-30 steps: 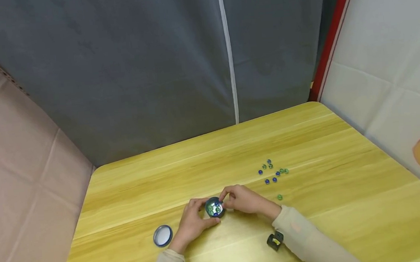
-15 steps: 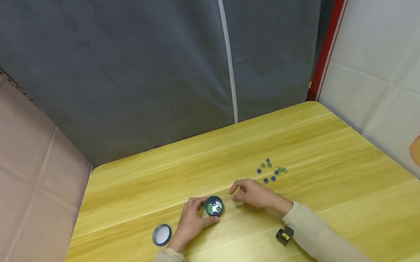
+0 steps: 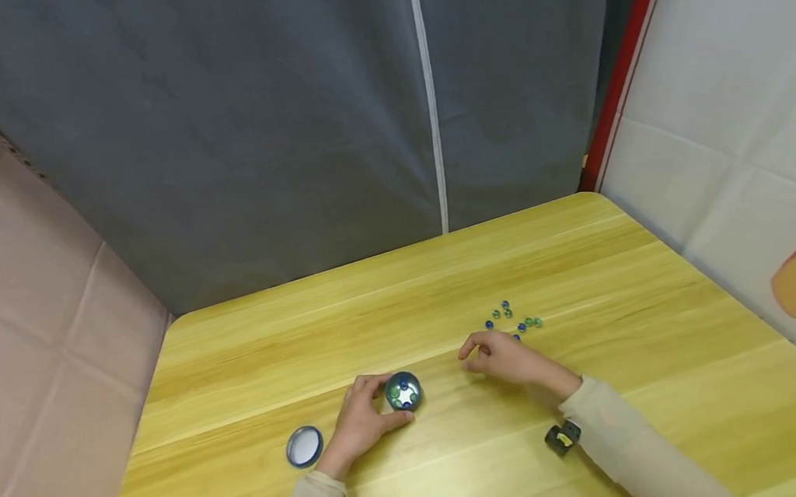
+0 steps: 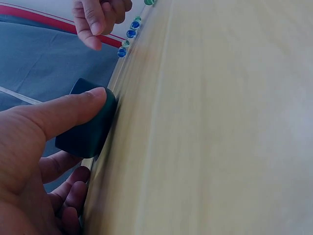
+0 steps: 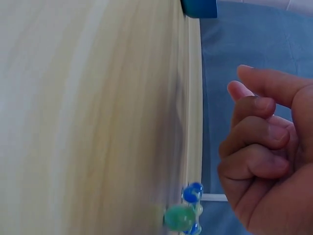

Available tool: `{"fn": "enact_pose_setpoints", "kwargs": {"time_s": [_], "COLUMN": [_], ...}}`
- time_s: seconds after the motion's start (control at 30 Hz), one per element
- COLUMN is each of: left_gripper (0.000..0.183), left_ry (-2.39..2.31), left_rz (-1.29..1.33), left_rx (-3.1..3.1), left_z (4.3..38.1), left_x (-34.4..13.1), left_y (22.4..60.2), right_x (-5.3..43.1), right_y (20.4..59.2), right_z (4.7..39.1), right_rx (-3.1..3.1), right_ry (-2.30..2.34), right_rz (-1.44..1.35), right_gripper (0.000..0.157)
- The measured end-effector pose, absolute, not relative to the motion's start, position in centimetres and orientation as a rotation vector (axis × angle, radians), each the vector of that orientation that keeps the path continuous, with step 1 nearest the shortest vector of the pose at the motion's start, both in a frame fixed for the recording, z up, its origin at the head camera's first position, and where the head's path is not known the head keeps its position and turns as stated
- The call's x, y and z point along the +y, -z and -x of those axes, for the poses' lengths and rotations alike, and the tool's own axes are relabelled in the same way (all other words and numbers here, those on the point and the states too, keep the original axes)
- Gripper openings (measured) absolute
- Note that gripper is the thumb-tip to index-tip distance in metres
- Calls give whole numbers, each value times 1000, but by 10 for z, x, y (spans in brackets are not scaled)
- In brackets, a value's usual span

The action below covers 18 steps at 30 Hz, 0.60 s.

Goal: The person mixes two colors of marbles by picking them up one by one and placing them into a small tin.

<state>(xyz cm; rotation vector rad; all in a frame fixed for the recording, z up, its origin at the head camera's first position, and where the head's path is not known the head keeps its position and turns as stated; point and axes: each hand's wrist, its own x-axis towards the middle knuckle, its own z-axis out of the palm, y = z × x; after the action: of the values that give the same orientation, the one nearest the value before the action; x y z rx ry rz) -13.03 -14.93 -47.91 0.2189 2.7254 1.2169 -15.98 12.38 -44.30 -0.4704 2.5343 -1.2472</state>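
In the head view my left hand (image 3: 362,420) holds a small round dark-blue tin (image 4: 80,134), thumb on the near side and fingers round the far side. Several green and blue glass marbles (image 3: 395,394) lie on its shiny bottom. My right hand (image 3: 508,358) is in the air to the tin's right, just short of a scatter of loose marbles (image 3: 508,313). In the right wrist view nothing is between its thumb and forefinger, which stand apart, while the other fingers are loosely bent. A green marble (image 5: 179,218) shows below that hand. Part of the scatter is hidden behind the right hand.
A round blue-rimmed lid (image 3: 304,447) lies on the wooden table (image 3: 238,355), left of the left wrist, with its pale inside up. A grey curtain (image 3: 256,135) hangs behind the table's far edge. Pale walls stand on both sides.
My right hand has drawn back from the tin's rim and moved right towards the loose marbles, now covering some of them. The left hand keeps its hold on the tin.
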Motion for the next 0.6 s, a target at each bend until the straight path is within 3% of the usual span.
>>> {"fn": "enact_pose_setpoints", "kwargs": {"time_s": [0.6], "left_gripper": [70], "left_ry": [-1212], "left_rz": [-232], "left_rx": [2724], "left_z": [130], "left_x": [-150], "left_y": [478], "right_x": [172], "right_y": [447], "right_z": [153], "right_rx": [2598], "right_ry": [1186], "right_rz": [469], "right_gripper": [19]}}
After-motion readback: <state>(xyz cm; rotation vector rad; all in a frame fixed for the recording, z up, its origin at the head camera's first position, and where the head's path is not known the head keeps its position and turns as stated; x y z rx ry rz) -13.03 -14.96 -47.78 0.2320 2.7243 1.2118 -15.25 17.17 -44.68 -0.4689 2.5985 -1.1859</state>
